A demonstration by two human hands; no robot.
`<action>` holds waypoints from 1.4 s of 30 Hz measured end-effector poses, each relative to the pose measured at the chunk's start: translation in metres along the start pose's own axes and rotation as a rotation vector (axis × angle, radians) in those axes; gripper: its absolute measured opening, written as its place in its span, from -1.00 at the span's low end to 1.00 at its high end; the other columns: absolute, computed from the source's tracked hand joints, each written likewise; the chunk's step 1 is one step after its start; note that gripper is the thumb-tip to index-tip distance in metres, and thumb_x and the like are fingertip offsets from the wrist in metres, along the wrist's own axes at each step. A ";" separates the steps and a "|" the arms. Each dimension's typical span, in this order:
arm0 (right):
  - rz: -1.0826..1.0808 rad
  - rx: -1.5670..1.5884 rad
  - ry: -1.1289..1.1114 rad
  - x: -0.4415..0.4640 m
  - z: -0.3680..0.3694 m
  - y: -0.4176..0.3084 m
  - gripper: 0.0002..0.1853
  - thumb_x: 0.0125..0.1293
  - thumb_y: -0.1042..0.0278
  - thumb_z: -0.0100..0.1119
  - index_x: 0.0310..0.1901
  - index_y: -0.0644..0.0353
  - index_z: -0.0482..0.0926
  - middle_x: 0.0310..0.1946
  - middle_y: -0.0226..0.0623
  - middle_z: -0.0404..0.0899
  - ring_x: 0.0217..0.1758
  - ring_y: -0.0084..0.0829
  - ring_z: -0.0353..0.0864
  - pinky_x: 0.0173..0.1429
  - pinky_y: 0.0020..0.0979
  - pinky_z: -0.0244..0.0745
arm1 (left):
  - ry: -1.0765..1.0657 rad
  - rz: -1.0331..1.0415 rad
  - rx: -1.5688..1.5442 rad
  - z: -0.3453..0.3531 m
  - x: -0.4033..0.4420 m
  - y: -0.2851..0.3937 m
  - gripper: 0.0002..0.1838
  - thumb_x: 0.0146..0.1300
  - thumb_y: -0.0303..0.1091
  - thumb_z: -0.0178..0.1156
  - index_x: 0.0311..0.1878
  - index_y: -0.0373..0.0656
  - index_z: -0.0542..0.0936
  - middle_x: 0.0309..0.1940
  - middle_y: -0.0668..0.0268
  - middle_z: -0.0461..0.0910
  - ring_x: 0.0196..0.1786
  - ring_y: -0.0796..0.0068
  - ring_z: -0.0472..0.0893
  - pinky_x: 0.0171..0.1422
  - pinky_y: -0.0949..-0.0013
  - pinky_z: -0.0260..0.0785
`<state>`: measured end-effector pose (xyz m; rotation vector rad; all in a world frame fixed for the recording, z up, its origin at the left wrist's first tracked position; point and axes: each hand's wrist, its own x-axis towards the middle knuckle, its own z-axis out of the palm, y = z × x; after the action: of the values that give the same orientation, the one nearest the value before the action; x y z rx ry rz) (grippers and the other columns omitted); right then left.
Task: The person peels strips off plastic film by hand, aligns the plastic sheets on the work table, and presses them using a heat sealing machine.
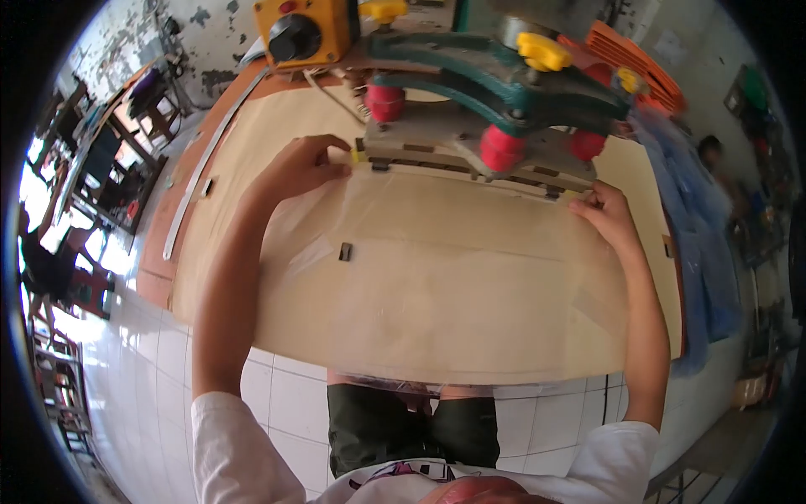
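Note:
A clear plastic sheet (pixel 453 294) lies over the cream-coloured board on the table, its far edge at the press. My left hand (pixel 311 170) is at the sheet's far left corner, thumb and fingers curled around its edge beside the left end of the press plate. On the other side, my right hand (pixel 609 217) pinches the far right corner between thumb and fingertips. Between my hands stands the green press head (pixel 470 80), with red spacers (pixel 502 148) and a long metal plate (pixel 445 151) just above the sheet's far edge.
The cream board (pixel 218 244) covers most of the table. A metal ruler (pixel 201 181) lies along its left side, and a small dark clip (pixel 345 251) on the board. A yellow control box (pixel 306 34) stands behind. Blue plastic (pixel 697 227) hangs at the right edge.

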<state>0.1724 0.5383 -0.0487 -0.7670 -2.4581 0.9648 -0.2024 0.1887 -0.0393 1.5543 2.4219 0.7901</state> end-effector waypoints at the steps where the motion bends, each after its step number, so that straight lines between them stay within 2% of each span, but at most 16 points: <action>1: -0.004 -0.010 0.014 0.000 0.000 -0.001 -0.58 0.12 0.38 0.48 -0.01 0.35 0.61 -0.53 -0.45 0.52 -0.45 -0.66 0.46 -0.34 -0.54 0.35 | -0.006 0.010 -0.014 0.000 0.001 -0.001 -0.58 0.16 -0.23 0.41 0.07 -0.14 0.65 -0.63 0.31 0.45 -0.54 0.46 0.41 -0.38 0.29 0.23; 3: 0.006 0.011 -0.011 0.001 0.000 0.000 -0.58 0.13 0.38 0.48 -0.01 0.38 0.60 -0.53 -0.46 0.51 -0.45 -0.66 0.46 -0.34 -0.54 0.34 | -0.001 0.002 -0.023 -0.002 -0.004 0.007 -0.59 0.16 -0.22 0.40 0.07 -0.11 0.65 -0.58 0.27 0.52 -0.50 0.42 0.47 -0.34 0.28 0.29; 8: 0.029 0.005 -0.005 0.001 0.002 -0.001 -0.59 0.16 0.38 0.45 -0.01 0.41 0.58 -0.54 -0.48 0.50 -0.47 -0.67 0.43 -0.33 -0.55 0.33 | -0.028 -0.049 -0.014 -0.004 -0.004 0.013 -0.60 0.16 -0.22 0.40 0.07 -0.12 0.65 -0.54 0.26 0.56 -0.47 0.41 0.50 -0.33 0.28 0.31; 10: 0.023 0.004 0.016 0.000 0.003 -0.001 -0.68 0.18 0.38 0.43 -0.11 0.36 0.59 -0.55 -0.49 0.49 -0.47 -0.67 0.43 -0.33 -0.55 0.31 | -0.035 -0.050 -0.018 -0.004 -0.004 0.012 -0.60 0.16 -0.22 0.40 0.07 -0.12 0.65 -0.54 0.25 0.57 -0.46 0.41 0.51 -0.33 0.27 0.31; 16: 0.031 0.017 -0.006 -0.001 0.002 -0.005 -0.78 0.18 0.38 0.43 -0.29 0.27 0.56 -0.53 -0.47 0.53 -0.45 -0.66 0.45 -0.33 -0.54 0.32 | -0.046 -0.051 -0.032 -0.003 -0.002 0.008 -0.60 0.17 -0.23 0.39 0.06 -0.13 0.65 -0.53 0.22 0.57 -0.46 0.38 0.52 -0.31 0.26 0.32; 25: 0.041 0.013 0.012 0.001 0.000 0.007 -0.68 0.15 0.30 0.48 -0.41 0.23 0.46 -0.55 -0.47 0.51 -0.48 -0.66 0.44 -0.37 -0.52 0.31 | -0.037 -0.055 -0.043 -0.004 -0.003 0.011 -0.60 0.17 -0.24 0.37 0.06 -0.14 0.65 -0.55 0.22 0.57 -0.47 0.35 0.54 -0.29 0.22 0.35; 37: 0.045 0.064 0.043 0.002 0.001 0.014 -0.65 0.14 0.32 0.49 -0.48 0.14 0.40 -0.57 -0.50 0.46 -0.49 -0.67 0.38 -0.38 -0.54 0.27 | -0.046 -0.059 -0.024 -0.003 -0.002 0.008 -0.60 0.19 -0.21 0.38 0.08 -0.12 0.65 -0.54 0.24 0.58 -0.46 0.35 0.54 -0.29 0.23 0.35; 39: 0.039 0.073 0.043 0.002 0.002 0.015 -0.65 0.15 0.32 0.49 -0.48 0.15 0.41 -0.57 -0.50 0.46 -0.49 -0.67 0.38 -0.38 -0.54 0.27 | -0.021 -0.016 -0.049 0.000 -0.001 0.006 -0.58 0.21 -0.30 0.40 0.12 -0.17 0.61 -0.64 0.35 0.42 -0.55 0.52 0.36 -0.41 0.31 0.18; 42: 0.041 0.071 0.034 0.002 0.001 0.013 -0.66 0.15 0.32 0.49 -0.48 0.15 0.42 -0.57 -0.50 0.46 -0.49 -0.66 0.38 -0.37 -0.54 0.26 | -0.021 -0.035 -0.059 0.000 -0.001 0.006 -0.59 0.22 -0.30 0.39 0.12 -0.17 0.61 -0.63 0.37 0.42 -0.54 0.53 0.36 -0.41 0.31 0.18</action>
<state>0.1750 0.5468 -0.0585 -0.8067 -2.3745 1.0396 -0.1967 0.1895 -0.0365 1.4878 2.3813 0.8267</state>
